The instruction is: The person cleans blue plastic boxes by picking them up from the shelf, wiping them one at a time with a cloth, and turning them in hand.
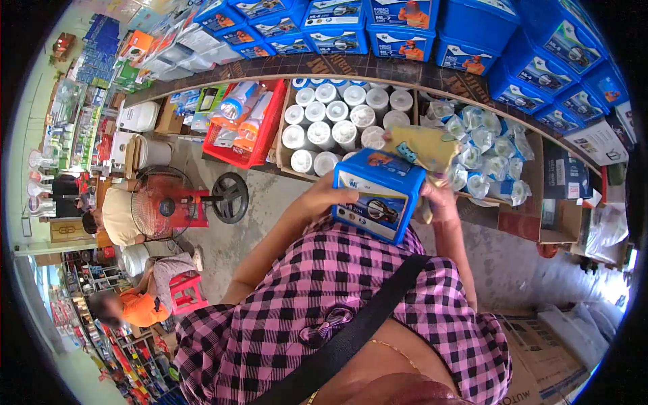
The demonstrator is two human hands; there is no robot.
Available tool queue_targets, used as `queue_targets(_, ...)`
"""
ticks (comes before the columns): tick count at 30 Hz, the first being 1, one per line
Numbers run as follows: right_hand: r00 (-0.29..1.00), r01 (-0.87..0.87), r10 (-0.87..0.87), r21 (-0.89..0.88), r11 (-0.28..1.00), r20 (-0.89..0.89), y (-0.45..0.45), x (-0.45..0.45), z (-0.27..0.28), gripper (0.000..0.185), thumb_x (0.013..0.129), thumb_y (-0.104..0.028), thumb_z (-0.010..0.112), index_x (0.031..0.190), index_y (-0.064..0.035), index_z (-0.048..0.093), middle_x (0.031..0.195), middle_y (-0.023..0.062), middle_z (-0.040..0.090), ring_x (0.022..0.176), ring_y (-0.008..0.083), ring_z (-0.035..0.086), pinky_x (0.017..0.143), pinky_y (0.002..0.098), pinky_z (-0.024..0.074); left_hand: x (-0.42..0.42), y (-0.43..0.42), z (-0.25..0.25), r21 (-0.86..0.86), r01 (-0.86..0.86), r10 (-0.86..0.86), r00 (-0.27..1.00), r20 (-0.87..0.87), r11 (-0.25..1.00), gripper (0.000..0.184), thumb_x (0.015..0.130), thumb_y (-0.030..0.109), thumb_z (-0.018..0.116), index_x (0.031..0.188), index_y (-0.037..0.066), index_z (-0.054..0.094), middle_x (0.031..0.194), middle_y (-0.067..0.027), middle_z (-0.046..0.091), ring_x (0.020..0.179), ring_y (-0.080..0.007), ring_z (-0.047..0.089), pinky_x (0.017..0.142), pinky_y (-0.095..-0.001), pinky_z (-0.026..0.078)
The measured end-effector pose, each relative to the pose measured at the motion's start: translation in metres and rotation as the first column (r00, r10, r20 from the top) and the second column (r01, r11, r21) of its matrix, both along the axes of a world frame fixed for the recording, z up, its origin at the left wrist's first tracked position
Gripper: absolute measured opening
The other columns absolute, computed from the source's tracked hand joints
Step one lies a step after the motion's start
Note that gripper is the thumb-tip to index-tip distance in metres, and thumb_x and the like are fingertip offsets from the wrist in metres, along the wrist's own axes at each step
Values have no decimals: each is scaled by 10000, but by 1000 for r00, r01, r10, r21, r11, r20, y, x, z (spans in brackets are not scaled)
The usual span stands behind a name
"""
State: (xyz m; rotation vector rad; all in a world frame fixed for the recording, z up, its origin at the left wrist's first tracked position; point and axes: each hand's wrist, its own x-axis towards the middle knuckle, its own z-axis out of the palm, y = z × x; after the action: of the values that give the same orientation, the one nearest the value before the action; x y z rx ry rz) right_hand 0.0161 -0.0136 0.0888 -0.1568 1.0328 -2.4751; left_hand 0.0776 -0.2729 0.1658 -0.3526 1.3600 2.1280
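A blue printed box [378, 196] is held up against the checkered shirt. My left hand [325, 197] grips its left side, with the thumb across the front face. On the right, my right hand [440, 197] is closed on a yellowish cloth [426, 150], close to the box's right edge. Part of the cloth spreads above the box's top right corner, and a bit hangs below the hand. Just beyond the box, white cylindrical items [344, 131] stand in rows in a cardboard box.
Stacked blue boxes [405, 40] line the shelf ahead. A red basket [260, 138] holds flashlights, and clear-wrapped items [489, 148] fill a carton at right. A fan [165, 206] and two seated people [138, 307] are at left, near a red stool [185, 291].
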Motion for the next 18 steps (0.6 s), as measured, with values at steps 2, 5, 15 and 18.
queue_targets(2, 986, 166, -161, 355, 920, -44, 32, -11, -2, 587, 759, -62, 761, 1313, -65, 568, 1174, 44, 658, 1071, 160, 605, 942, 320, 476, -16, 0, 1, -26, 26, -33, 935, -353, 999, 1090, 721, 208, 846, 1543, -17, 167, 1498, -160, 390, 1353, -238, 405, 1136, -372, 294)
queue_targets(5, 901, 430, -406, 453, 781, -154, 74, -10, 51, 598, 797, -220, 687, 1332, -14, 517, 1206, 85, 630, 1043, 199, 629, 935, 331, 490, -19, -1, 9, -104, -26, -20, 904, -426, 994, 1120, 693, 173, 862, 1544, -19, 159, 1486, -179, 396, 1358, -254, 397, 1135, -371, 293)
queue_targets(15, 795, 213, 236, 623, 753, -558, -1, -31, 106, 673, 746, -376, 805, 1275, -16, 595, 1205, 155, 608, 1186, 283, 546, 1002, 400, 427, -17, 24, 35, -529, -1, -302, 821, -485, 848, 1212, 579, 401, 911, 1513, -21, 265, 1443, -233, 419, 1369, -327, 388, 1147, -408, 278)
queue_targets(18, 528, 385, 327, 564, 730, -784, -6, -15, 113, 597, 735, -356, 809, 1211, -28, 657, 1215, 153, 612, 1139, 334, 571, 980, 459, 436, -9, 14, 22, -498, -5, -301, 791, -532, 867, 1194, 586, 391, 908, 1510, -22, 274, 1424, -229, 433, 1354, -320, 403, 1141, -407, 290)
